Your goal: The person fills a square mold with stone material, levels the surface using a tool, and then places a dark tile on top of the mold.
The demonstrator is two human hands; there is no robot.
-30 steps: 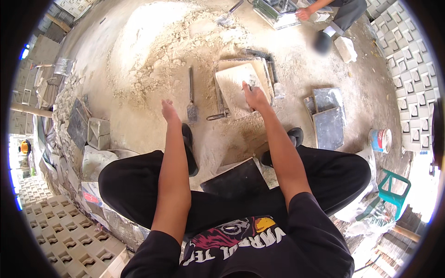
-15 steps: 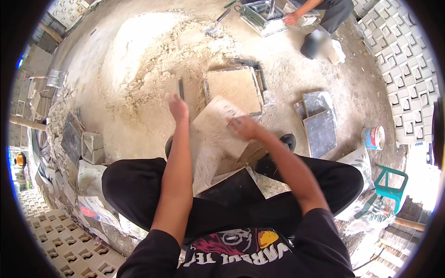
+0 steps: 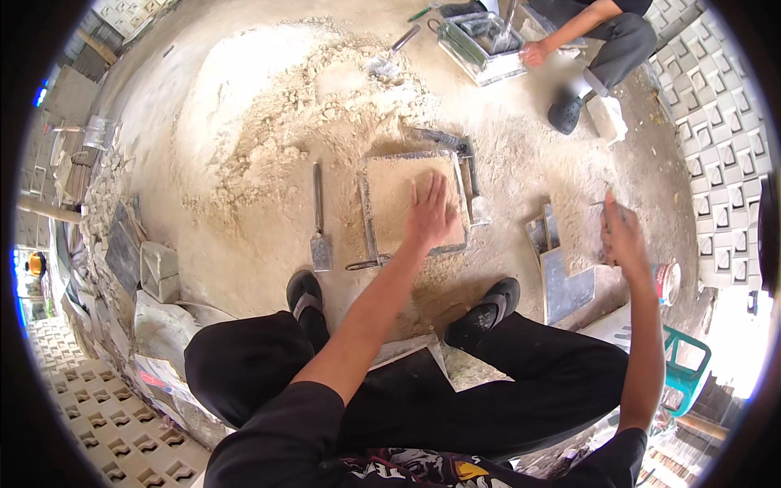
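Note:
A shallow square mould with a dark frame [image 3: 368,213] lies on the ground before me, filled with pale, sandy powder [image 3: 390,187]. My left hand [image 3: 431,215] rests on that powder with its fingers apart. Off to the right, my right hand [image 3: 622,236] is closed on a thin, flat, dust-coated board [image 3: 576,232], held over dark grey plates [image 3: 563,301] on the ground. Dust blurs the board's outline, and how the fingers grip it is partly hidden. Left of the mould lies a flat-bladed trowel [image 3: 320,250], its handle pointing away from me.
A broad heap of pale powder [image 3: 260,106] spreads at the far left, with another trowel [image 3: 390,61] at its edge. At the far right a co-worker's hand [image 3: 533,54] is by a metal mould [image 3: 480,41]. A green stool [image 3: 687,366] and a bucket [image 3: 669,285] stand right.
My right hand has carried the board from over the mould's near edge out to the right. My left hand has moved right, from beside the trowel onto the powder.

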